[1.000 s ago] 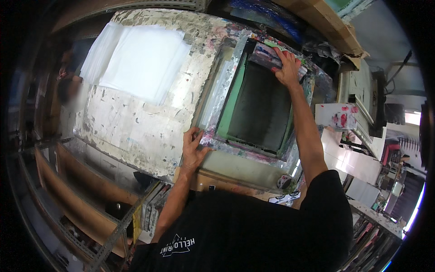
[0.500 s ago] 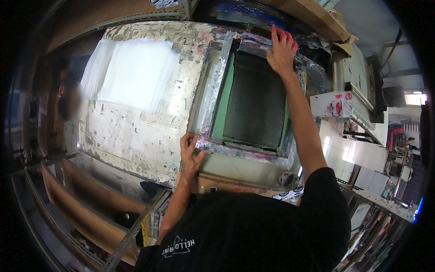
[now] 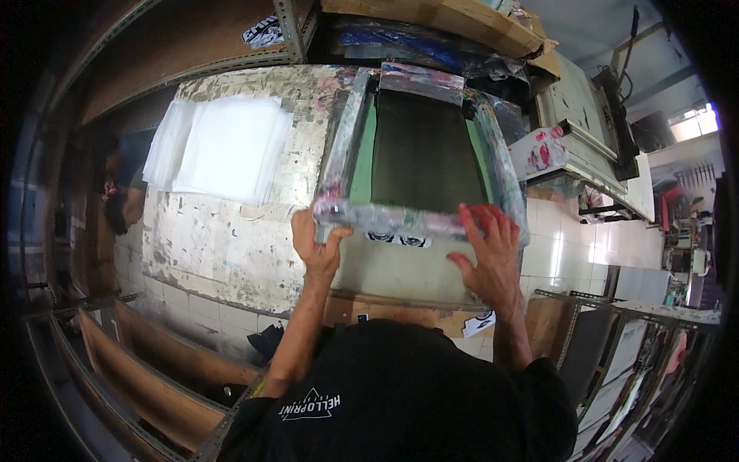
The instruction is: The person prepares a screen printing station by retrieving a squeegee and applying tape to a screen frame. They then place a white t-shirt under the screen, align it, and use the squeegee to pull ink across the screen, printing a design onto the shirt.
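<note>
A screen printing frame, its sides smeared with ink, has its near edge raised over a pale printing bed. Dark mesh bordered in green fills it. My left hand grips the near left corner, thumb along the front edge. At the right of that edge is my right hand, fingertips touching the frame and thumb spread apart below; pinkish ink colours its fingers. Black-and-white printed paper shows under the near edge. An ink-smeared block lies at the far end.
White sheets lie stacked on the stained table at left. Metal-edged shelves stand at lower left. A person's dark head is beyond the table's left edge. Cardboard lies behind; another table stands at right.
My right hand has come from the frame's far right end to its near edge. The near edge has risen, uncovering printed paper below. My left hand stays at the corner.
</note>
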A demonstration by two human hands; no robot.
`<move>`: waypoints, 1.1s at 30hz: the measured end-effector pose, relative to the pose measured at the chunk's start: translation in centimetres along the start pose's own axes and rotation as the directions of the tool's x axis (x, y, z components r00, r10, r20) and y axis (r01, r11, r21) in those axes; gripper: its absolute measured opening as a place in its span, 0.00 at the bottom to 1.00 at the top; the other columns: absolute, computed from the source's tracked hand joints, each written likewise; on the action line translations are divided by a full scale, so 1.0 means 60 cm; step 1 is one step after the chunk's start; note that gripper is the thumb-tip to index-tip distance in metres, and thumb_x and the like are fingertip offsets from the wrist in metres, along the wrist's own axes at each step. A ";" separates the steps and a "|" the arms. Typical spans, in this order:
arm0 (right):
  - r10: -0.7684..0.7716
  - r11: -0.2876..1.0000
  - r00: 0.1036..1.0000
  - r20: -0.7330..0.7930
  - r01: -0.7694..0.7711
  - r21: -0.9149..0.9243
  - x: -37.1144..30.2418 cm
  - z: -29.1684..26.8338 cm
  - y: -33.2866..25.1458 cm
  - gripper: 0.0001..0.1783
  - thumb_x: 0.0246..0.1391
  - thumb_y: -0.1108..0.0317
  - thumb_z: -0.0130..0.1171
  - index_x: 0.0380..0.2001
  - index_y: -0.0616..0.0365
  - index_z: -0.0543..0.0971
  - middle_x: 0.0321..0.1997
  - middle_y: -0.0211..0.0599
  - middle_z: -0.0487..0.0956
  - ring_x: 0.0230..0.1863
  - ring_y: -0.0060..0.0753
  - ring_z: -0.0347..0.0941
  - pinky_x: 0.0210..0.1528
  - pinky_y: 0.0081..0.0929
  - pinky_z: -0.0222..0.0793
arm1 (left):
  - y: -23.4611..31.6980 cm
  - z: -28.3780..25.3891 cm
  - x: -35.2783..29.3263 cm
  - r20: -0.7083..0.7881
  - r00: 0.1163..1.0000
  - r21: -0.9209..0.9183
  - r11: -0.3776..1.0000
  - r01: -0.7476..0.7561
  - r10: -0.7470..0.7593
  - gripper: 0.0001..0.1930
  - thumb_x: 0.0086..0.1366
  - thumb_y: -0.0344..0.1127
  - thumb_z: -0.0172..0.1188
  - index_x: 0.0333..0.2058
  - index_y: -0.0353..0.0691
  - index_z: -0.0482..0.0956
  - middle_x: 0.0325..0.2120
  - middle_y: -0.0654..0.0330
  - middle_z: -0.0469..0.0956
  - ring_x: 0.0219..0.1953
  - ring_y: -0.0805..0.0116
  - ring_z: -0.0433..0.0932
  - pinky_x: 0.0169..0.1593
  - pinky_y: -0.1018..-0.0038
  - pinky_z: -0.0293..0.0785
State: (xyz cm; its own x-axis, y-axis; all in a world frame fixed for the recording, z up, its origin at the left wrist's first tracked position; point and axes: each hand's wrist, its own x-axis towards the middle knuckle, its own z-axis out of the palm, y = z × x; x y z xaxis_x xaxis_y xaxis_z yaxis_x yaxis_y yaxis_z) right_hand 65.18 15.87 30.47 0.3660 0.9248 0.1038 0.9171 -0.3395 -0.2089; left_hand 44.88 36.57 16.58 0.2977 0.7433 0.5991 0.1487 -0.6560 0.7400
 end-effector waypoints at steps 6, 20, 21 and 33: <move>-0.007 0.989 0.926 -0.376 -0.049 -0.137 0.064 -0.041 0.015 0.41 0.45 0.67 0.66 0.66 0.47 0.66 0.60 0.33 0.70 0.66 0.44 0.59 0.68 0.50 0.47 | 0.079 0.012 0.138 -0.077 0.995 -0.183 0.982 0.042 -0.057 0.26 0.50 0.29 0.71 0.50 0.32 0.76 0.33 0.58 0.77 0.36 0.63 0.71 0.42 0.70 0.69; -0.061 0.995 0.882 -0.468 0.019 -0.095 0.099 -0.075 0.032 0.39 0.46 0.67 0.65 0.65 0.48 0.67 0.56 0.36 0.73 0.64 0.43 0.62 0.66 0.45 0.49 | -0.109 0.063 -0.070 0.083 0.923 0.457 0.838 0.299 -0.375 0.23 0.57 0.39 0.68 0.47 0.32 0.74 0.45 0.47 0.72 0.46 0.46 0.72 0.49 0.56 0.69; -0.068 0.995 0.880 -0.471 0.023 -0.100 0.101 -0.076 0.032 0.39 0.46 0.67 0.65 0.65 0.48 0.67 0.56 0.36 0.73 0.64 0.43 0.62 0.66 0.45 0.49 | -0.109 0.066 -0.074 0.079 0.945 0.504 0.830 0.237 -0.317 0.21 0.56 0.38 0.69 0.45 0.33 0.75 0.45 0.47 0.72 0.46 0.46 0.72 0.49 0.56 0.69; -0.065 0.995 0.882 -0.467 0.023 -0.096 0.104 -0.077 0.035 0.40 0.46 0.66 0.65 0.65 0.47 0.67 0.56 0.36 0.73 0.64 0.43 0.62 0.67 0.45 0.48 | -0.114 0.089 -0.068 0.094 0.836 0.313 0.813 0.491 -0.540 0.14 0.51 0.28 0.68 0.35 0.35 0.74 0.33 0.53 0.75 0.34 0.56 0.76 0.41 0.65 0.71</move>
State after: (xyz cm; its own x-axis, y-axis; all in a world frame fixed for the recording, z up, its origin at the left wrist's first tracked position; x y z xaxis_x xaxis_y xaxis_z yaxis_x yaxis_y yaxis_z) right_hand 70.12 20.11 35.18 0.3368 0.7576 0.5592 0.9361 -0.3334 -0.1122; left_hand 47.70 37.31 7.47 0.2570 0.9637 0.0723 0.5617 -0.2098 0.8003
